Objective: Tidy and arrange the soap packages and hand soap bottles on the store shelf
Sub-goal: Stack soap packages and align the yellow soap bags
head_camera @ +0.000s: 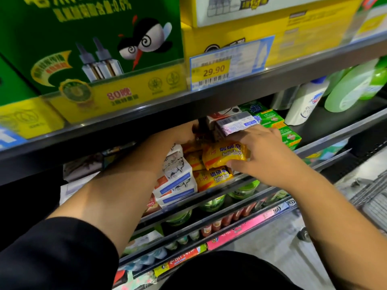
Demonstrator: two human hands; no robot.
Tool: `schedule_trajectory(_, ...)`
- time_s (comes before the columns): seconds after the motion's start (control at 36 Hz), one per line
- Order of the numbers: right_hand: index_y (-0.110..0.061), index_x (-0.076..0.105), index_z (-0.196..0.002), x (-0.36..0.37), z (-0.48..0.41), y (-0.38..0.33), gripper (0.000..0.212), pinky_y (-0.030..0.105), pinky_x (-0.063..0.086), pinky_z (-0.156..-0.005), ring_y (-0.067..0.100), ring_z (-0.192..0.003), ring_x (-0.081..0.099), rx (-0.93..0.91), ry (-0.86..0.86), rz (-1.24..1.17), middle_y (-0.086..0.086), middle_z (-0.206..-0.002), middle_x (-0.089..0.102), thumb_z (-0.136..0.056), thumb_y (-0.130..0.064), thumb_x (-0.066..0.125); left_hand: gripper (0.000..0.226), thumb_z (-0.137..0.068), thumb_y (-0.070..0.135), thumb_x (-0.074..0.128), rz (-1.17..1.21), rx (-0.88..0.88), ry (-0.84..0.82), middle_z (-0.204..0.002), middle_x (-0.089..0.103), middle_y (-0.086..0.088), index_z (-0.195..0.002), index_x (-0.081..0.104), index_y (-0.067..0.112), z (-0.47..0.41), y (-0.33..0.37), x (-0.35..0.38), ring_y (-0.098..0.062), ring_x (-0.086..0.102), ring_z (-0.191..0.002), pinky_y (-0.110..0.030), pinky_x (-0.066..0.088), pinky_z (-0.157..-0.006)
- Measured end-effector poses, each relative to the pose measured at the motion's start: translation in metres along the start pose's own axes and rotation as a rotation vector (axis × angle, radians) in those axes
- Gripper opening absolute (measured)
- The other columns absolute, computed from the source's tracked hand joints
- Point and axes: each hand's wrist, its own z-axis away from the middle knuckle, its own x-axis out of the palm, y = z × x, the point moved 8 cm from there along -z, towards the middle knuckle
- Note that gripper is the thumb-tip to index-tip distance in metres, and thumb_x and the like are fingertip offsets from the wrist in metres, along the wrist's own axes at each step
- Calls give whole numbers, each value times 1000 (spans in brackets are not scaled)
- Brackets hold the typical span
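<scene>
My right hand (263, 151) grips a yellow sulfur soap packet (225, 154) at the front of the soap shelf (326, 141), thumb under it and fingers over its top. More yellow sulfur soap packets (213, 177) are stacked below. My left hand (184, 132) reaches deep under the upper shelf edge beside red and white soap boxes (230, 122); its fingers are mostly hidden. White and blue soap boxes (178, 183) stand stacked to the left. Green soap boxes (290, 137) sit to the right. Hand soap bottles, one white (303, 105) and one green (351, 88), stand further right.
Above is a shelf with green (88, 45) and yellow (272, 38) mosquito-repellent boxes and a 29.90 price tag (213, 71). Lower shelves hold green tubs (211, 204) and small bottles (230, 220). A wire cart (372, 195) stands on the floor at right.
</scene>
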Motion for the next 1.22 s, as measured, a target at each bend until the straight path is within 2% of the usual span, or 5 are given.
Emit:
schedule_trajectory(0.25, -38, 55, -136, 7, -12, -5, 52, 38, 15, -104, 0, -108, 31, 9, -35, 6, -23, -78, 41, -87, -53, 64, 54, -100, 43, 53, -45, -59, 48, -156, 35, -2, -148, 41, 22, 59, -22, -15, -23, 38, -138, -27, 29, -102)
schedule_trajectory(0.42, -45, 37, -142, 33, -39, -17, 49, 55, 8, -114, 16, -138, 29, 65, -231, 257, -11, -145, 47, -94, -49, 46, 68, -98, 58, 42, -89, -102, 115, -167, -4, 5, -157, 16, 38, 90, -41, -4, -23, -4, -153, -37, 3, -121)
schedule_trajectory(0.75, -50, 61, -89, 64, -55, -35, 19, 60, 38, -105, 16, -100, 68, -192, -14, 142, -15, -100, 72, -79, -41, 76, 74, -96, 69, 21, -200, -122, 242, -164, -18, 13, -158, 0, 35, 105, -52, 19, -12, -22, -150, -42, -19, -117)
schedule_trajectory(0.83, -34, 71, -93, 70, -64, -30, 13, 65, 16, -108, 26, -119, 53, -117, -143, 353, -7, -110, 68, -90, -41, 60, 78, -94, 72, 21, -208, -90, 180, -163, -22, 14, -158, -4, 35, 104, -56, 18, -10, -27, -147, -38, -22, -112)
schedule_trajectory(1.22, -18, 67, -113, 37, -28, 21, 39, 45, 41, -94, 33, -107, 56, -8, 266, 151, 6, -116, 67, -95, -46, 47, 86, -88, 80, 19, -238, -55, 245, -164, -15, 14, -158, 0, 35, 101, -57, 17, -14, -20, -151, -48, -7, -121)
